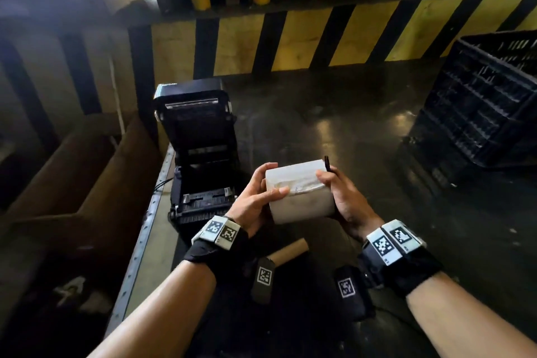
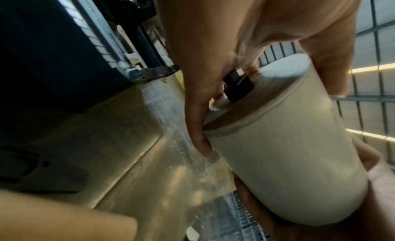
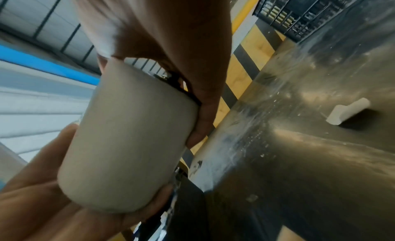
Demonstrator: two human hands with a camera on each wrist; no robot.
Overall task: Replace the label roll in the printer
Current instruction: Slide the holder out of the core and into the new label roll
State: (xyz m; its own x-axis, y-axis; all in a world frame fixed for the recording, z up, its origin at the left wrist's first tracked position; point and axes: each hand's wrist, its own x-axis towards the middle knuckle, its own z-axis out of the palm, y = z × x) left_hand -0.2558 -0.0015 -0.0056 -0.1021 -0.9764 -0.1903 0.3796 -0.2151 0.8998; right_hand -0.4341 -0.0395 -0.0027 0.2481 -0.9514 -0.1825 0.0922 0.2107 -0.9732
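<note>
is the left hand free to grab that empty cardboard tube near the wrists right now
Probably not yet: the left hand and right hand both grip the label roll. The cardboard tube lies uncovered just below, so nothing else blocks it.

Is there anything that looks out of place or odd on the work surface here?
Only one thing: an empty cardboard core lies loose near the person's wrists, apart from the open printer. Both hands hold the new label roll.

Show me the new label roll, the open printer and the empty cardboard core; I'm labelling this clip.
label roll (image 1: pixel 302 197): head view, on its white curved side.
printer (image 1: pixel 200 183): head view, on the open roll bay.
cardboard core (image 1: pixel 290 250): head view, on the brown tube's side.
</note>
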